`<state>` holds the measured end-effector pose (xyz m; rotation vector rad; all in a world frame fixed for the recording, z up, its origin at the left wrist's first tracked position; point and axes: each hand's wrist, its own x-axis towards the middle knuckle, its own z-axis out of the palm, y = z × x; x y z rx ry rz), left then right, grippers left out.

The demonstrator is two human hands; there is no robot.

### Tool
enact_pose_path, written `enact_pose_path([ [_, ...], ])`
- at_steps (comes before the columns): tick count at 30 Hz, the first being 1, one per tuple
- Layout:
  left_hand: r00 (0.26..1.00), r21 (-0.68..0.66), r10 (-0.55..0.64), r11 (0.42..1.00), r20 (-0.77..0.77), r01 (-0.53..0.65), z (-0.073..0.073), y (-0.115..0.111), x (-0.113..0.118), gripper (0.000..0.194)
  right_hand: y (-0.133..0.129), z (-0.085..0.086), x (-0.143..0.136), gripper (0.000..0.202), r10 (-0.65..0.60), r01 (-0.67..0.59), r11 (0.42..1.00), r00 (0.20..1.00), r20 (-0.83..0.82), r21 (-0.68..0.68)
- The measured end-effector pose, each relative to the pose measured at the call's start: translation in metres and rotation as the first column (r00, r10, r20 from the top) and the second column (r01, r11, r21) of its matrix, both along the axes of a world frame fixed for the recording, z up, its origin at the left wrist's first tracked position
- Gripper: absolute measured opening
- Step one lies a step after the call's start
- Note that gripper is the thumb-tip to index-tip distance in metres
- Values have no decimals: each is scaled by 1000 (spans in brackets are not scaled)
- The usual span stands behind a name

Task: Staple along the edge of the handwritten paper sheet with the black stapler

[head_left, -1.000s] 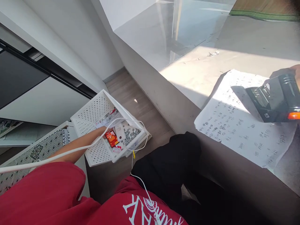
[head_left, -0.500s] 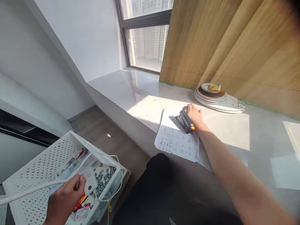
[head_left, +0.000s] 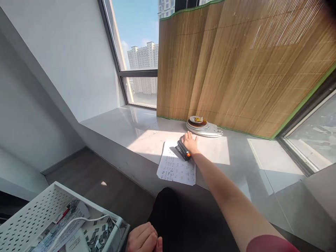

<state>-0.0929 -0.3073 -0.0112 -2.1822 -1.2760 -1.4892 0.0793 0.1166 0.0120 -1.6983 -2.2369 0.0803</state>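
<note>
My right hand (head_left: 190, 141) rests on the sill with its fingers spread, beside a black stapler-like tool (head_left: 183, 150) with an orange end. The tool lies on a sheet of handwritten paper (head_left: 175, 168) at the front of the white sill (head_left: 147, 141). Low in the view, my left hand (head_left: 144, 238) is curled closed near my dark-clothed knee, with nothing seen inside it. A white cable (head_left: 78, 219) runs over the perforated white basket (head_left: 34, 213) to the left of this hand.
Stacked plates (head_left: 198, 126) with a small yellow item on top stand by the bamboo blind (head_left: 223, 70). Papers and many small grey pieces (head_left: 101, 236) lie in the basket. A window (head_left: 140, 89) is behind the sill, and a wall rises at the left.
My left hand has let go of the white cable and moved right to my knee. The view has tilted up and turned right. My right hand stays by the black tool.
</note>
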Motion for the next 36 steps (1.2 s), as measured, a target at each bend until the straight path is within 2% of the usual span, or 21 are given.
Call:
enact_pose_path([
  [2, 996, -143, 52, 989, 72, -41, 17, 28, 1, 26, -7, 2, 11, 53, -7, 7, 1000, 1000, 6, -9],
  [4, 983, -230, 142, 967, 115, -112, 36, 68, -2, 26, -13, 3, 26, 54, -23, 24, 999, 1000, 7, -29],
  [6, 978, -260, 181, 954, 106, -148, 50, 118, -4, 26, -17, 2, 46, 56, -52, 53, 997, 999, 12, -48],
  [8, 982, -318, 181, 936, 62, -152, 54, 172, 1, 24, -21, -1, 69, 57, -92, 93, 994, 995, 23, -54],
  [9, 989, -353, 144, 927, 16, -129, 53, 198, 7, 25, -22, -3, 81, 57, -115, 116, 992, 993, 26, -57],
  [11, 994, -458, -1, 888, -108, -49, 47, 242, 24, 36, -25, -7, 103, 56, -162, 163, 985, 987, 17, -63],
  [14, 925, -637, -228, 770, -304, -20, 35, 284, 54, 45, -29, -10, 129, 51, -225, 224, 972, 974, -20, -65],
  [15, 893, -672, -281, 740, -351, -31, 31, 291, 62, 47, -31, -9, 135, 48, -241, 238, 969, 970, -34, -61],
  [17, 854, -691, -318, 720, -412, -65, 23, 297, 73, 50, -34, -5, 144, 42, -257, 255, 966, 964, -67, -42],
  [20, 850, -670, -296, 738, -435, -86, 16, 298, 76, 53, -44, 6, 155, 36, -296, 299, 954, 946, -135, -1],
  [23, 861, -655, -278, 751, -426, -81, 14, 299, 72, 54, -67, 11, 168, 49, -338, 350, 937, 912, -234, 11],
  [25, 863, -651, -269, 754, -427, -87, 15, 300, 71, 55, -88, 6, 173, 56, -272, 293, 956, 899, -344, 8],
  [27, 863, -653, -262, 751, -432, -99, 17, 301, 72, 54, -109, -4, 175, 49, -133, 168, 985, 867, -481, 30],
  [30, 870, -655, -246, 748, -428, -111, 20, 301, 74, 54, -132, -20, 174, 40, 9, 39, 996, 855, -518, 82],
  [33, 881, -664, -235, 740, -411, -112, 22, 300, 74, 57, -138, -28, 173, 23, 46, -1, 995, 895, -443, 101],
  [36, 887, -679, -235, 725, -397, -112, 22, 299, 73, 60, -134, -29, 177, 12, 22, 40, 992, 874, -485, 117],
])
